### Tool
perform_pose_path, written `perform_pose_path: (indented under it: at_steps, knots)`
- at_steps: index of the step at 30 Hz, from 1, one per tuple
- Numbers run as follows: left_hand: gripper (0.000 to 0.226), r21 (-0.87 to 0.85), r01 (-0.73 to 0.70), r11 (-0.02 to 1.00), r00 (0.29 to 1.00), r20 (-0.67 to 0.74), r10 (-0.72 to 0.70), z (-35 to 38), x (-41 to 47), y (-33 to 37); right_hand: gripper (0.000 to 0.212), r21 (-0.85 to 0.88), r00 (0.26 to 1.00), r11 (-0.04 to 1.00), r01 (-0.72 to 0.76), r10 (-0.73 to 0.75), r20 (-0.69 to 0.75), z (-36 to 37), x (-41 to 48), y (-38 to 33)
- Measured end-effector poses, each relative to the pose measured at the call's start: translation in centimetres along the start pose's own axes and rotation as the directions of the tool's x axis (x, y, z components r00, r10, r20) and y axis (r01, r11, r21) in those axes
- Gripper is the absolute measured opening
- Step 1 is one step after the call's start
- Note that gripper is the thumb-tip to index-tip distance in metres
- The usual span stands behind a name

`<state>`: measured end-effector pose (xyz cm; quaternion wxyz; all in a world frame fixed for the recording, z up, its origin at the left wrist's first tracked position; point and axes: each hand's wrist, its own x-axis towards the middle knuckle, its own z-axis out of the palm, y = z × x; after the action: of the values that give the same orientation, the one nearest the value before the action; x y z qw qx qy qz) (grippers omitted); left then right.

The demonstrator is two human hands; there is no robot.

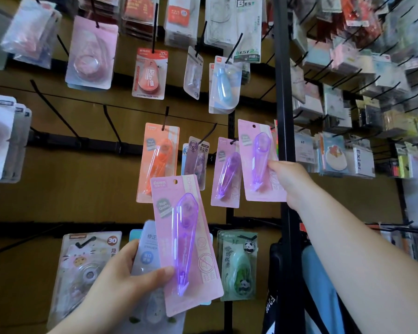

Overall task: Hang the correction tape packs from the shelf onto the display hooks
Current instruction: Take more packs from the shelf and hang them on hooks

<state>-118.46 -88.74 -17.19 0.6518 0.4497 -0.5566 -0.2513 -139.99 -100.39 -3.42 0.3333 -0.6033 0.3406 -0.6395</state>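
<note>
Nearest to the camera, a purple correction tape pack (pixel 186 242) on a pink card is being pinched by the left hand (pixel 121 280), with the thumb being pressed on the card's front and the fingers curled behind. More packs are being gripped behind it in the same hand. One pale pack (pixel 150 247) with a blue circle is showing there, and how many lie under it cannot be told.

A second purple pack (pixel 261 162) is being held up by the right hand (pixel 287 182), pinched at its right edge and tilted slightly, just beside the black upright post (pixel 284 104). A third purple pack (pixel 227 172) is hanging from a hook (pixel 233 141) on the brown board, just left of the raised one, with their edges overlapping. Three purple packs are being counted in all: two in hands and one hung.

One orange pack (pixel 158 162) is hanging further left in the same row. In the row above, one coral Mosy pack (pixel 150 73) and a blue pack (pixel 225 85) are hanging. In the bottom row, one green panda pack (pixel 239 263) and one cat-printed pack (pixel 87 268) marked 30 are being displayed.
</note>
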Motion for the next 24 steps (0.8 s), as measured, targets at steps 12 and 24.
perform_pose_path:
  at_steps: [12, 24]
  knots:
    - [0.06, 0.013, 0.02, 1.0, 1.0, -0.012, -0.02, 0.5, -0.2, 0.3, 0.016, 0.052, 1.0, 0.998, -0.024, 0.023, 0.022, -0.6, 0.6, -0.6]
    - [0.086, -0.005, 0.013, 1.0, 1.0, 0.007, -0.013, 0.6, -0.3, 0.3, 0.028, -0.004, 0.997, 0.999, -0.046, 0.046, 0.056, -0.4, 0.4, -0.2]
